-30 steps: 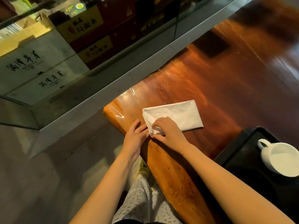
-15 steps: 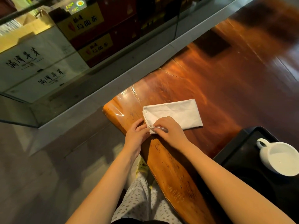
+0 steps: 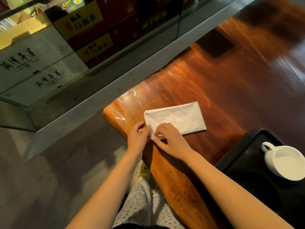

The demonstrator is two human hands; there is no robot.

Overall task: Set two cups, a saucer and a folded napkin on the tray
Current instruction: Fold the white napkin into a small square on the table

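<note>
A white folded napkin (image 3: 178, 119) lies flat on the red-brown wooden table (image 3: 222, 90), near its left end. My left hand (image 3: 137, 138) and my right hand (image 3: 171, 140) both pinch the napkin's near left corner, which is lifted slightly off the wood. At the lower right a black tray (image 3: 244, 156) sits on the table, partly cut off by the frame edge. On it stands one white cup (image 3: 286, 161) with its handle pointing up-left. No second cup or saucer is in view.
The table's rounded left end (image 3: 109, 116) drops off to a grey floor (image 3: 41, 179). A glass display case (image 3: 49, 63) with boxes runs along the far left. My patterned trousers (image 3: 142, 205) show below the table edge.
Both hands have stayed at the napkin's near left corner. The corner now looks raised between the fingertips. The napkin's body has not moved.
</note>
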